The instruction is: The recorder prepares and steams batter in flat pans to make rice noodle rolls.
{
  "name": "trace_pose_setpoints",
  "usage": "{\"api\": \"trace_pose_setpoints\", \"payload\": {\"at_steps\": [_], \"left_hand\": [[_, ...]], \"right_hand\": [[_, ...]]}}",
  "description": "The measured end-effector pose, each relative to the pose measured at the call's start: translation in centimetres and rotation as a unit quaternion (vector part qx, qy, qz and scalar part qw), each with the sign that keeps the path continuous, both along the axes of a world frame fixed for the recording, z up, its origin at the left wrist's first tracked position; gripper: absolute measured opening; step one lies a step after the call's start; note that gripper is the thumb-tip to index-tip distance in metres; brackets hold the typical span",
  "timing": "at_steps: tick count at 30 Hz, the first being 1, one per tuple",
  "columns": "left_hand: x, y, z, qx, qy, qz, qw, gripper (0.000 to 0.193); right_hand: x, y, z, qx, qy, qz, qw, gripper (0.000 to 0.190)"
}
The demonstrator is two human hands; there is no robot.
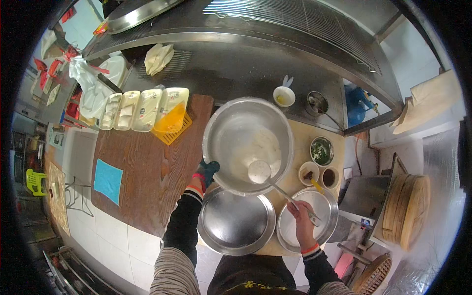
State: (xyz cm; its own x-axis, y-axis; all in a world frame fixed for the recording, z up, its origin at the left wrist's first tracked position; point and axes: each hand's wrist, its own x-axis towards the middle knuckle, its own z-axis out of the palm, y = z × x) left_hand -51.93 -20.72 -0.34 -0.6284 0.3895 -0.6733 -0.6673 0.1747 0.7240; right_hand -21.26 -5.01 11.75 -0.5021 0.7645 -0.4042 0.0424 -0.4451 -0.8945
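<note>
In front of me stands a large round metal basin (228,127) with pale, milky batter or liquid (271,147) pooled in its bottom. My left hand (209,172), in a dark green glove, grips the basin's left rim. The long metal handle of a ladle (283,192) is held in my bare right hand (303,219). Its round bowl is inside the basin, near the front wall, and looks coated or filled with the pale liquid. Below the basin lies a shiny round metal tray (236,217). A second round tray (333,208), with a whitish bottom, is under my right hand.
To the right are a bowl of chopped greens (321,150), a cup with a yellow-handled brush (306,172) and a cup of dark sauce (329,177). Packed foam trays (146,110) and a yellow basket (173,131) sit left. A metal shelf (236,37) overhangs the back.
</note>
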Motion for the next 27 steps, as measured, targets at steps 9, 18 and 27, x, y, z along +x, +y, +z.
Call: {"api": "trace_pose_setpoints", "payload": {"at_steps": [9,18,27], "left_hand": [[-0.7,-2.0,-2.6,-0.008,0.062,-0.014,0.998,0.058],[0.1,-0.5,-0.1,0.002,0.040,0.046,0.998,0.059],[0.0,0.0,-1.0,-0.036,0.015,0.067,0.997,0.055]], "right_hand": [[5.1,-5.7,4.9,-0.104,-0.029,0.034,0.994,0.017],[9.3,-8.3,-3.0,-0.026,-0.141,0.082,0.986,0.016],[12.6,-7.7,-0.4,0.295,-0.241,0.446,0.810,0.022]]}}
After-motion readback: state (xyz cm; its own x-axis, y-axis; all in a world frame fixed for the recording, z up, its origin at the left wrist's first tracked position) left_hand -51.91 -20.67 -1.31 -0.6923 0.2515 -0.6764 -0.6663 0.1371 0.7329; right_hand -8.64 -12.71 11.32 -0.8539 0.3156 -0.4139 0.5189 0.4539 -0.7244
